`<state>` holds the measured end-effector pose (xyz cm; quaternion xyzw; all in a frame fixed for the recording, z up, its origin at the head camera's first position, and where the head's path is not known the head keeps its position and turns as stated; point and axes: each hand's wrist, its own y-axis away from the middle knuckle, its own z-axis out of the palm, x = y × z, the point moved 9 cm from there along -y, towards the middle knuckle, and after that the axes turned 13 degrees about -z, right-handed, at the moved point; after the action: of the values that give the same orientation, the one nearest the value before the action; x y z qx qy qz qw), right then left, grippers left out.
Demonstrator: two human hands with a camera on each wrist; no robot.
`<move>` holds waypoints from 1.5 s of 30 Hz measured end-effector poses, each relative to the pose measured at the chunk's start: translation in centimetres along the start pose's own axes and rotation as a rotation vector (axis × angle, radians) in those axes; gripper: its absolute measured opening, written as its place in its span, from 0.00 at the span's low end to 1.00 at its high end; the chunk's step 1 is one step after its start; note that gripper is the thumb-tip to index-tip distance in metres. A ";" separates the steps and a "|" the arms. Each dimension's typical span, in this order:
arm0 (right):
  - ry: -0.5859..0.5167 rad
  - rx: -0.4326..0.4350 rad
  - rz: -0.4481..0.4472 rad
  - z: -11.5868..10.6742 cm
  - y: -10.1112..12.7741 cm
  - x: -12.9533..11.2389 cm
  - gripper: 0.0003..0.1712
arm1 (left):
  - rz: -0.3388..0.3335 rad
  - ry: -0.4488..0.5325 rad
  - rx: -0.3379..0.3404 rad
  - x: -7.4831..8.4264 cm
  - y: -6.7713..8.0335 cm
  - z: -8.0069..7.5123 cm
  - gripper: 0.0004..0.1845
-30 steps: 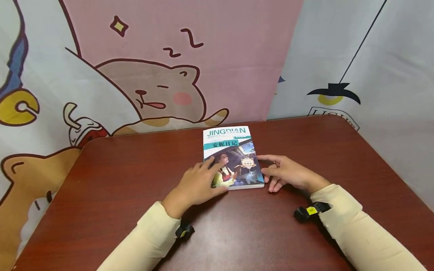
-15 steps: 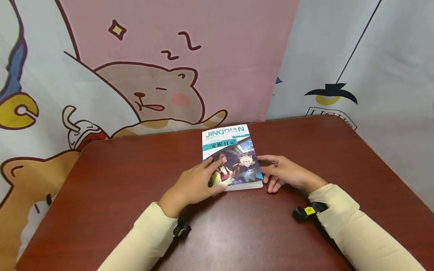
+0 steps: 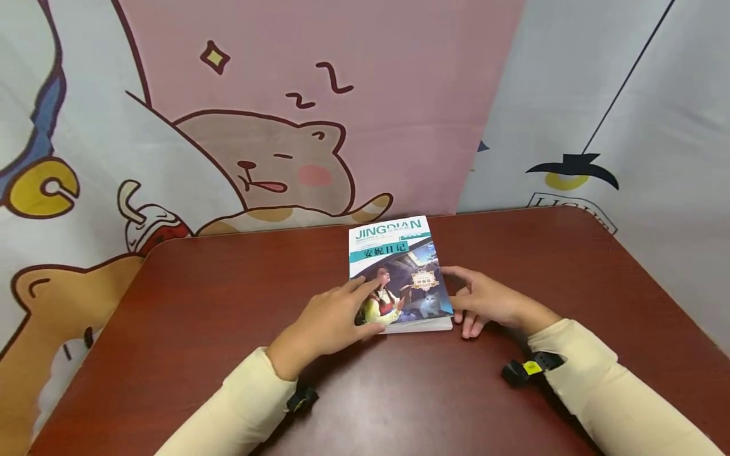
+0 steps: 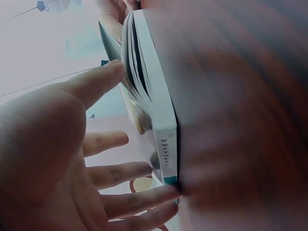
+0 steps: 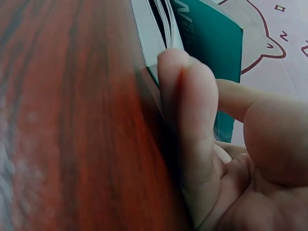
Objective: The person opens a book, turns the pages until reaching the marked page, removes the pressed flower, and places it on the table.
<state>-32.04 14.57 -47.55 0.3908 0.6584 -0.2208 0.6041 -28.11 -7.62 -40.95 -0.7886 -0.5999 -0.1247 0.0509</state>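
A paperback book [image 3: 393,285] lies on the reddish-brown table, its illustrated front cover facing up. Along the right edge the cover is lifted a little off the pages, and its green inner side [image 5: 211,43] shows in the right wrist view. My left hand [image 3: 331,316] rests over the lower left of the book, fingers spread on the cover and thumb by the bottom edge. At the right edge is my right hand [image 3: 490,301]; its thumb reaches the raised cover, and other fingers touch the page side. The cover hides the thumb's tip in the head view.
The wooden table [image 3: 228,285] extends around the book on all sides. Behind it hangs a cloth backdrop [image 3: 422,114] printed with a sleeping bear and other cartoons. Each wrist wears a black strapped camera [image 3: 516,372].
The book cover's right edge has risen slightly from the pages beside my right hand. Both hands keep nearly the same places on the book. The head view has shifted a little.
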 end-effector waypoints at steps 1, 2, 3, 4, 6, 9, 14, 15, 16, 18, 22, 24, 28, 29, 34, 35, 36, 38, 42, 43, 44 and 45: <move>0.002 0.001 0.001 0.0 0.1 0.0 0.46 | -0.001 -0.007 0.006 0.1 0.0 0.0 0.45; 0.005 0.002 0.001 -0.1 0.2 0.0 0.46 | -0.004 -0.013 0.014 0.2 0.1 0.0 0.45; 0.007 0.005 -0.002 -0.1 0.2 -0.1 0.46 | -0.006 -0.019 0.025 0.2 0.1 -0.1 0.45; 0.008 0.007 -0.004 -0.1 0.3 -0.2 0.46 | -0.008 -0.024 0.036 0.3 0.1 -0.2 0.45; 0.006 0.010 -0.001 -0.1 0.3 -0.2 0.46 | -0.010 -0.035 0.049 0.4 0.2 -0.2 0.45; 0.002 0.010 0.010 -0.1 0.3 -0.1 0.46 | 0.005 -0.069 0.074 0.5 0.3 -0.3 0.44; 0.015 0.013 0.008 0.0 0.4 0.1 0.45 | 0.037 -0.137 0.121 0.8 0.4 -0.7 0.43; 0.017 0.014 0.006 0.0 0.4 0.2 0.46 | 0.043 -0.140 0.127 0.8 0.5 -0.7 0.43; 0.017 0.013 0.004 0.0 0.3 0.2 0.46 | 0.047 -0.137 0.130 0.9 0.5 -0.8 0.43; 0.011 0.009 0.006 0.0 0.3 0.3 0.46 | 0.054 -0.127 0.123 0.9 0.5 -0.9 0.43; 0.009 0.002 0.005 0.1 0.3 0.4 0.46 | 0.060 -0.105 0.116 0.9 0.6 -1.0 0.43; 0.018 0.005 0.001 0.1 0.3 0.2 0.46 | 0.065 -0.112 0.132 1.0 0.7 -1.1 0.43; 0.031 0.007 -0.006 0.0 0.3 -0.2 0.46 | 0.087 -0.157 0.183 1.3 0.8 -1.5 0.42; 0.030 0.007 -0.004 0.0 0.4 -0.2 0.46 | 0.093 -0.168 0.194 1.4 0.8 -1.5 0.42; 0.037 0.006 0.002 0.0 0.4 0.0 0.46 | 0.105 -0.187 0.218 1.5 0.9 -1.6 0.42; 0.041 0.007 0.002 0.0 0.4 0.0 0.46 | 0.108 -0.186 0.220 1.5 0.9 -1.6 0.42; 0.043 0.008 0.002 -0.1 0.5 0.0 0.46 | 0.112 -0.184 0.222 1.6 0.9 -1.6 0.42; 0.046 0.010 0.002 -0.1 0.4 0.0 0.46 | 0.124 -0.179 0.229 1.6 1.0 -1.7 0.42; 0.042 0.011 0.011 -0.1 0.3 0.0 0.46 | 0.152 -0.169 0.231 1.7 1.1 -1.8 0.41; 0.041 0.009 0.010 -0.1 0.3 0.0 0.46 | 0.157 -0.170 0.229 1.8 1.1 -1.8 0.41; 0.043 0.007 0.007 -0.1 0.3 -0.1 0.46 | 0.160 -0.172 0.226 1.8 1.1 -1.8 0.41; 0.043 0.006 0.005 0.0 0.3 -0.1 0.46 | 0.163 -0.175 0.224 1.8 1.1 -1.8 0.41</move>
<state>-31.81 14.77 -47.38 0.3988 0.6698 -0.2126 0.5892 -26.84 -6.69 -38.71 -0.8319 -0.5464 0.0167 0.0960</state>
